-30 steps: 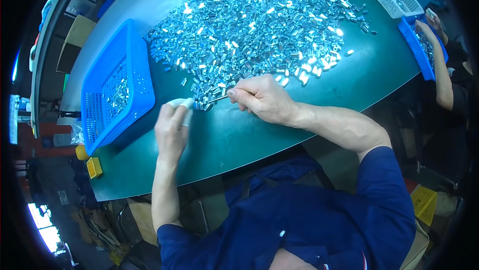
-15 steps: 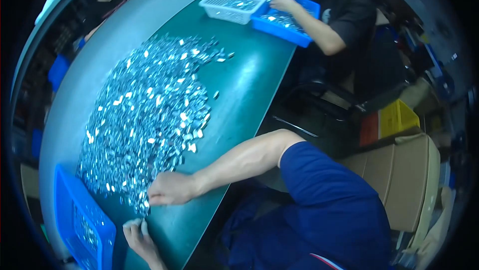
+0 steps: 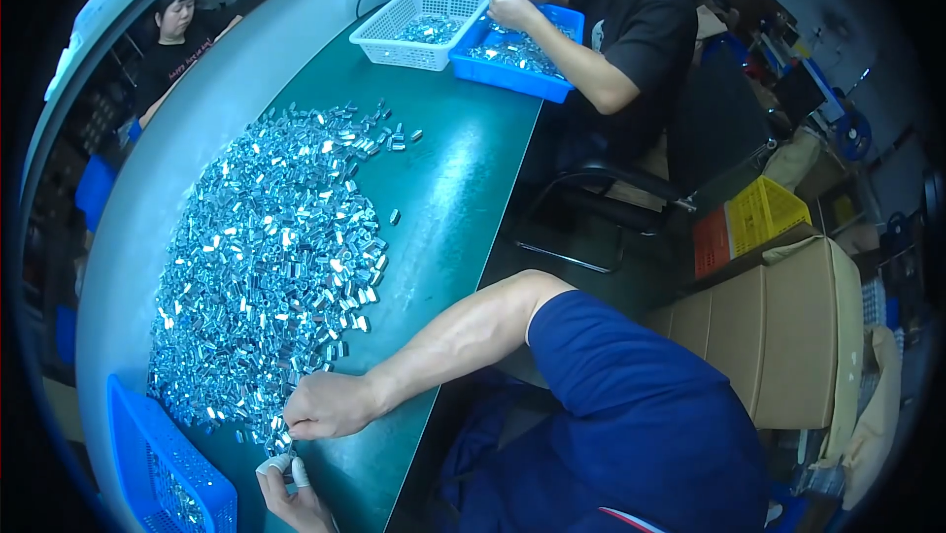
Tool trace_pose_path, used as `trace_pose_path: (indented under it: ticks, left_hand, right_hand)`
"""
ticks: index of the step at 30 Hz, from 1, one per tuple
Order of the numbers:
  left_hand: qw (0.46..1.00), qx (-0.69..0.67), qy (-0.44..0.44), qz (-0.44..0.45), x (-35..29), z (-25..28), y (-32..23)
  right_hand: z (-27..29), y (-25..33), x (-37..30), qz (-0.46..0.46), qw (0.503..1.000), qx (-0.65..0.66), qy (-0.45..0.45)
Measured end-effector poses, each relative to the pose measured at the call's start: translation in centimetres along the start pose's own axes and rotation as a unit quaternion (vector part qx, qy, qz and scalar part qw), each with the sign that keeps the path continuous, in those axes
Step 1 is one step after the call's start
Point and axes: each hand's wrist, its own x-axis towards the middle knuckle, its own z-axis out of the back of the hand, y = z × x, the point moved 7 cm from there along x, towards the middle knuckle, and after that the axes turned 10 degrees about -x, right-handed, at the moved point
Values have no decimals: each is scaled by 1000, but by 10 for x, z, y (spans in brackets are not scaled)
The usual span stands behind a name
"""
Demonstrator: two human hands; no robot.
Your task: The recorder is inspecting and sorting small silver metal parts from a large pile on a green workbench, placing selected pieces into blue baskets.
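A wide heap of small shiny metal pieces (image 3: 266,247) covers the left part of the green table (image 3: 448,188). At the heap's near end my right hand (image 3: 333,405) is closed, knuckles up, its fingertips among the pieces. What those fingers hold, if anything, is hidden. Just below it, my left hand (image 3: 296,499) has pale coverings on its fingertips. Its thumb and fingers are closed around a small metal piece (image 3: 288,472), nearly touching the right fingertips. To the left of this hand stands a blue plastic basket (image 3: 212,479) with more metal pieces inside.
At the table's far end, a co-worker's hands (image 3: 512,3) are over a blue tray (image 3: 512,80) of metal pieces. Beside it sits a white basket (image 3: 404,50). Another person (image 3: 172,50) is beyond the far-left edge. A tan chair (image 3: 759,346) and yellow crate (image 3: 764,208) stand right.
My left hand has moved right, closer to my right hand, and a metal piece now shows between its fingers. The whole view has shifted slightly; my right hand stays at the heap's near end.
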Motion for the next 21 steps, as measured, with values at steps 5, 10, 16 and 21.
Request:
trace_pose_path:
  ticks: [5,10,16,21]
  left_hand:
    - [999,33,-4,30,7,2,-20]
    - [999,38,14,-15,6,-3,-28]
    - [1000,11,12,-2,5,-4,-29]
    - [1000,6,22,-8,8,-8,-32]
  right_hand:
    - [-4,1,-3,17,999,-26,33]
    - [-4,2,-2,37,999,-32,24]
    - [-10,9,-7,47,995,-75,54]
    - [-20,2,-10,55,989,-113,73]
